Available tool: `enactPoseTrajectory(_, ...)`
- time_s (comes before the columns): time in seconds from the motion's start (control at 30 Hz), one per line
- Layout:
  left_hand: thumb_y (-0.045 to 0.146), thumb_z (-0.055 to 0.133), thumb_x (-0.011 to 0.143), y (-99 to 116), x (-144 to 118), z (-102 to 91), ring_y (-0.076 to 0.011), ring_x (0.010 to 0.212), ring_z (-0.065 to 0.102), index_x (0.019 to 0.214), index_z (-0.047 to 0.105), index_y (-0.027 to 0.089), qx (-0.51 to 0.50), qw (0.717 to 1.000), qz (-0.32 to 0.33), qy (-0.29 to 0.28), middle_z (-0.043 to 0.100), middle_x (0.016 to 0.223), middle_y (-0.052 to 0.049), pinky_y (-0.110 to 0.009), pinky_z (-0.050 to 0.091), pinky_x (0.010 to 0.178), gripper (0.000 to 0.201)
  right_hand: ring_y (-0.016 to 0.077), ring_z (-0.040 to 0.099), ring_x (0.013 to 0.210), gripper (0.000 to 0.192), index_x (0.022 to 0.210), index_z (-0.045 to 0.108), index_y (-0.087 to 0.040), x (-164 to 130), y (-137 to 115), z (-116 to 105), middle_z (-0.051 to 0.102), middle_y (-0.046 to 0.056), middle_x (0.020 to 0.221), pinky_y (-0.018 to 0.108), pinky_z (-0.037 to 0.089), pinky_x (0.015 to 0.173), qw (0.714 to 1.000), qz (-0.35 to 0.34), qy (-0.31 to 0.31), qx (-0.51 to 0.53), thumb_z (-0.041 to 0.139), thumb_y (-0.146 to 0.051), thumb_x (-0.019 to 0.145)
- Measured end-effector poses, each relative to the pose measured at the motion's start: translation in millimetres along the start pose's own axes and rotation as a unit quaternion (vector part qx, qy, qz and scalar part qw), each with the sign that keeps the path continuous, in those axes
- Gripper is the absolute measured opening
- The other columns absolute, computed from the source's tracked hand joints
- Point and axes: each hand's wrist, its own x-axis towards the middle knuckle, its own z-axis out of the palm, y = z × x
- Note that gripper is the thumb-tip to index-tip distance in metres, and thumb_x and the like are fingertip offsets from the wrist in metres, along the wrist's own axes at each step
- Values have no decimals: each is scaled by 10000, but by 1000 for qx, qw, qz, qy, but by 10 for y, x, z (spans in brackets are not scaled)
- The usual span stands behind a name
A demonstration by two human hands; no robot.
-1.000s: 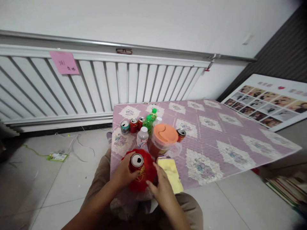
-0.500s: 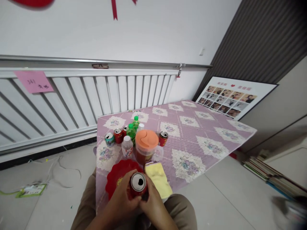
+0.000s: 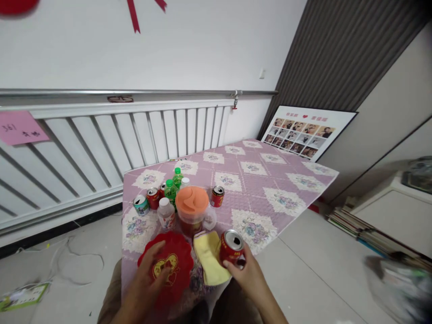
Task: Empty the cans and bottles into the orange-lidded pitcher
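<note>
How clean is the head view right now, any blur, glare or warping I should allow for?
Head view: even indoor light, no hard glare; the right hand gripping the red drink can and the left hand on the red scalloped plastic plate are sharp. The lower right corner is smeared. The white slatted wall panel bows from wide-angle warping.

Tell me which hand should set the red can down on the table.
Right, probably: the right hand already grips the red can at the table's near edge; the left hand rests on the red plate.
</note>
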Motion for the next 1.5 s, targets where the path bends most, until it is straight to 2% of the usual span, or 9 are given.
enactPoseTrajectory(0.1, 511, 703, 791, -128, 7, -231, -341, 1336, 558, 1304, 619, 240, -41, 996, -42, 67, 605, 1425, -115, -516, 422, 1169, 586, 293, 724, 976, 614, 1203, 606, -209, 297, 167, -134, 743, 98, 1092, 425, 595, 836, 999, 3, 40, -9, 756, -404, 640)
enactPoseTrajectory(0.23, 529, 793, 678, -281, -11, -403, -367, 1271, 601, 1207, 662, 227, -129, 971, -141, 144, 651, 1365, -107, -506, 443, 1153, 623, 296, 706, 1027, 640, 1189, 596, -219, 664, 369, -131, 735, 92, 1118, 473, 554, 928, 996, -16, 83, 10, 780, -411, 607)
enactPoseTrajectory(0.33, 483, 739, 759, -332, 3, -433, -362, 1297, 587, 1159, 678, 215, -193, 941, -205, 189, 679, 1323, -97, -525, 395, 1190, 485, 301, 694, 1056, 623, 1164, 596, -205, 916, 470, -56, 723, 113, 1146, 482, 529, 964, 995, -26, 98, 21, 778, -399, 600)
enactPoseTrajectory(0.5, 365, 591, 941, -440, 121, -399, -317, 1347, 564, 1158, 660, 215, -314, 879, -281, 224, 671, 1338, -89, -531, 343, 1224, 273, 293, 698, 1031, 566, 1127, 599, -204, 1334, 574, 60, 721, 109, 1124, 463, 541, 931, 992, -32, 117, 42, 760, -394, 620)
enactPoseTrajectory(0.67, 308, 505, 1005, -719, 259, -339, -283, 1367, 556, 1157, 635, 214, -413, 831, -313, 202, 662, 1355, -95, -487, 343, 1232, 221, 294, 700, 996, 550, 1093, 612, -198, 1652, 640, 138, 732, 97, 1063, 454, 540, 920, 988, -35, 138, 57, 777, -359, 594)
enactPoseTrajectory(0.83, 287, 477, 1017, -892, 311, -324, -262, 1368, 558, 1183, 609, 210, -413, 832, -320, 189, 679, 1316, -109, -499, 312, 1241, 226, 280, 698, 986, 539, 1100, 611, -205, 1847, 713, 170, 737, 90, 1067, 427, 542, 913, 985, -40, 152, 69, 764, -336, 601)
enactPoseTrajectory(1.13, 280, 491, 984, -926, 344, -334, -282, 1407, 513, 1162, 611, 222, -429, 818, -335, 189, 712, 1222, -91, -488, 295, 1246, 223, 282, 685, 1016, 567, 1139, 596, -199, 2313, 827, 150, 722, 71, 1071, 465, 522, 966, 986, -20, 155, 61, 786, -255, 607)
enactPoseTrajectory(1.33, 279, 554, 895, -869, 340, -352, -281, 1419, 500, 1110, 648, 234, -438, 804, -353, 195, 733, 1202, -84, -467, 302, 1240, 238, 231, 659, 1071, 390, 1265, 606, -177, 2574, 801, 231, 654, 87, 1247, 460, 555, 924, 991, -14, 125, 54, 684, -353, 926)
enactPoseTrajectory(1.5, 286, 597, 838, -762, 337, -349, -277, 1420, 500, 1088, 655, 236, -421, 809, -361, 196, 729, 1230, -85, -448, 326, 1231, 261, 231, 654, 1087, 402, 1309, 592, -188, 2689, 772, 266, 628, 94, 1304, 457, 566, 912, 994, -4, 92, 58, 643, -381, 960)
